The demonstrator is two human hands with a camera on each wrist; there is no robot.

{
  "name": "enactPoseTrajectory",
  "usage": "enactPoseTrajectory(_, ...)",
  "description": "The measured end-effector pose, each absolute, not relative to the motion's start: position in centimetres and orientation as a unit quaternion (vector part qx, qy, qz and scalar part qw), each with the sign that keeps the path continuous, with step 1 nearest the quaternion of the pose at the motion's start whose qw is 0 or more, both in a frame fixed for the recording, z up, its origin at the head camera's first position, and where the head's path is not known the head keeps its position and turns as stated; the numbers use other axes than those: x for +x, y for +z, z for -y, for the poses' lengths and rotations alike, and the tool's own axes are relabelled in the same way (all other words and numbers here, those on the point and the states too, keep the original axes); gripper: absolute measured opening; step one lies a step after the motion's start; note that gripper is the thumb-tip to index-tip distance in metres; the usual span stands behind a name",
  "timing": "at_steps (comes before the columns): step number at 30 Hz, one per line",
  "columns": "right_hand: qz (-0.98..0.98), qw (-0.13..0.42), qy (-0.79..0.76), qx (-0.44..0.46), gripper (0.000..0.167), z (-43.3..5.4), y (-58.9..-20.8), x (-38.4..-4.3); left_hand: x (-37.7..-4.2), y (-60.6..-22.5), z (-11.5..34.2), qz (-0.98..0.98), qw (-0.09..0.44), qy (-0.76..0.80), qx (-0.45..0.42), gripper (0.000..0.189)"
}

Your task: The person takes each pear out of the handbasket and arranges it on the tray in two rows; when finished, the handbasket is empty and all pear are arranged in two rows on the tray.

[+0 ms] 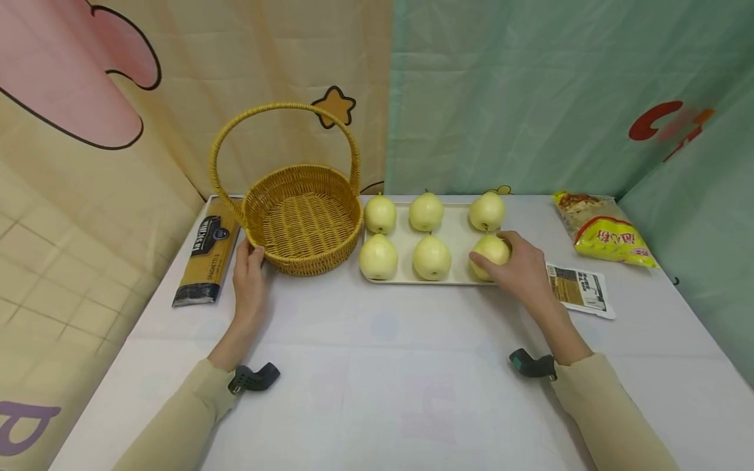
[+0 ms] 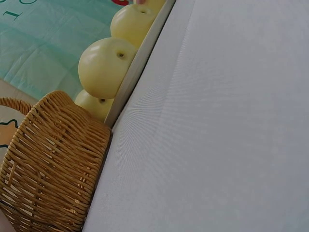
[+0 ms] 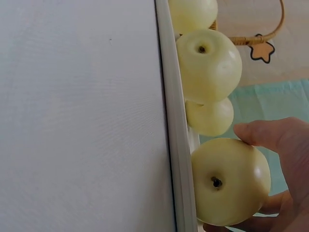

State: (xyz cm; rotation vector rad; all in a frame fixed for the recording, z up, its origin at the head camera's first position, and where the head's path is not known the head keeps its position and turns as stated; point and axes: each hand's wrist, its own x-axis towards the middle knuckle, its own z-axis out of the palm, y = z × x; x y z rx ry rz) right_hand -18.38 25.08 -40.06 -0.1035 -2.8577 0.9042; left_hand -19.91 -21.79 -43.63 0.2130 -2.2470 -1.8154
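At the left, a round wicker basket [image 1: 306, 258] with a tall arched handle stands on the table. My left hand [image 1: 250, 281] rests against its near left side, fingers fairly straight and thumb at the rim. Several pale yellow pears [image 1: 432, 258] sit in two rows on a cream tray [image 1: 456, 229] beside the basket. With thumb and fingers spread around it, my right hand [image 1: 521, 268] grips the near right pear [image 3: 231, 181], still down at the tray's edge. In the left wrist view, the basket's woven wall [image 2: 53, 164] fills the lower left, and its inside is hidden.
A spaghetti pack [image 1: 207, 255] lies left of the basket. Right of the tray are a flat white-and-brown packet [image 1: 580, 290] and a yellow food bag [image 1: 607, 229]. Curtains [image 1: 471, 98] hang along the table's back edge.
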Motion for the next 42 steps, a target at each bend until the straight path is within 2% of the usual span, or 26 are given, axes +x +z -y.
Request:
enactPoseTrajectory(3,0.953,0.054,0.297,-0.024,0.084,-25.2,-39.8,-18.4,-19.9,-43.7,21.8,0.770,0.122,-0.622,0.073,0.059)
enactPoseTrajectory(12,0.958,-0.044,0.282,0.001,0.092,-25.8,-38.4,-18.3,-20.0,-43.6,21.8,0.776,0.130,-0.614,0.060,0.059)
enactPoseTrajectory(22,0.959,-0.025,0.280,-0.016,0.087,-26.4,-37.9,-17.9,-19.9,-43.6,21.8,0.777,0.129,-0.613,0.059,0.060)
enactPoseTrajectory(33,0.959,-0.053,0.276,-0.022,0.094,-27.0,-37.4,-17.9,-20.0,-43.7,22.1,0.776,0.123,-0.615,0.063,0.059)
enactPoseTrajectory(42,0.957,-0.032,0.287,-0.028,0.100,-26.8,-37.3,-18.0,-20.1,-43.6,22.2,0.773,0.127,-0.618,0.063,0.059)
